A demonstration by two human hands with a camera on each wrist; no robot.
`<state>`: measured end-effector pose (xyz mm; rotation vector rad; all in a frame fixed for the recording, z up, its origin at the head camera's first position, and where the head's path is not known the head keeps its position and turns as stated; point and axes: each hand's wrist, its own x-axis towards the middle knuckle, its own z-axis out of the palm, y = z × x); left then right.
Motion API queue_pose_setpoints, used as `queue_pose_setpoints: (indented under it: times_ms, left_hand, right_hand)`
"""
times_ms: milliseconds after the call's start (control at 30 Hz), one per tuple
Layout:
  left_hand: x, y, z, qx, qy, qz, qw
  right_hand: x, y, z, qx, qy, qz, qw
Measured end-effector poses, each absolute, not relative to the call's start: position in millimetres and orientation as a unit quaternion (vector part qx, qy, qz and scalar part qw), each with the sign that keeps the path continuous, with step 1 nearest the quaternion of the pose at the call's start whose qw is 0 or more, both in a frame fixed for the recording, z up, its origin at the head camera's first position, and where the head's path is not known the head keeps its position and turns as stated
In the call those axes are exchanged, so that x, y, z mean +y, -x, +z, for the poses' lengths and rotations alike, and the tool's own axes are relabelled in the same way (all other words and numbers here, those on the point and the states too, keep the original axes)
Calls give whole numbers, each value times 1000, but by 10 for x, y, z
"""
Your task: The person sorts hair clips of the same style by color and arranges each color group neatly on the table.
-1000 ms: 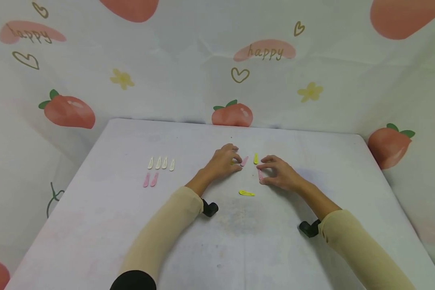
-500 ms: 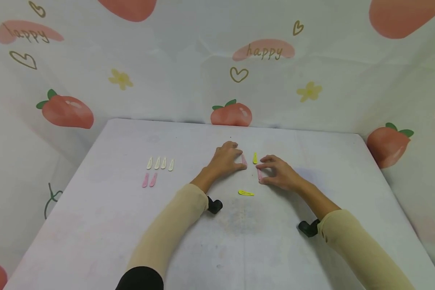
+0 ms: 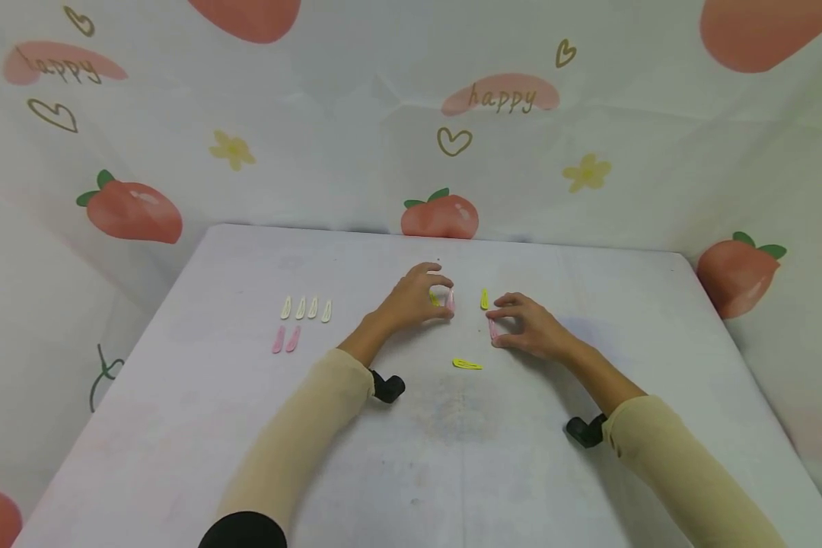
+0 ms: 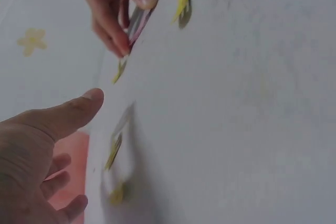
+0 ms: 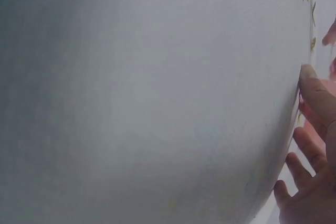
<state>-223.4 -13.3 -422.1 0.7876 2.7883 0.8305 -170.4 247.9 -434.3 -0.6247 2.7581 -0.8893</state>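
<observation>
My left hand (image 3: 411, 299) holds a pink snap hair clip (image 3: 450, 299) between thumb and finger in the head view. A yellow clip (image 3: 434, 299) shows partly behind its fingers. In the left wrist view the left hand (image 4: 39, 156) appears at lower left, and its pink clip cannot be made out. My right hand (image 3: 530, 327) pinches another pink clip (image 3: 492, 328) by its ends against the table; that pink clip (image 4: 138, 29) also shows in the left wrist view. Just above it lies a yellow clip (image 3: 484, 298). Another yellow clip (image 3: 467, 364) lies crosswise nearer me.
At left on the white table (image 3: 356, 487), several cream clips (image 3: 301, 307) stand in a row. Two pink clips, one of them the left pink clip (image 3: 278, 339), lie below that row. A printed cloth (image 3: 329, 114) hangs behind the table.
My left hand has taken hold of a tilted pink clip, turned it more upright and shifted it left beside the yellow one. The right hand stays put with its pink clip.
</observation>
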Motion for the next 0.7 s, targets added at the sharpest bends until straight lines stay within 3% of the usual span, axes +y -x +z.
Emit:
queue_pose_setpoints:
  times_ms: [700]
  left_hand:
    - [-1641, 1842, -4194, 928, -231, 289, 47]
  right_hand:
    - [2466, 1690, -4346, 928, 206, -299, 85]
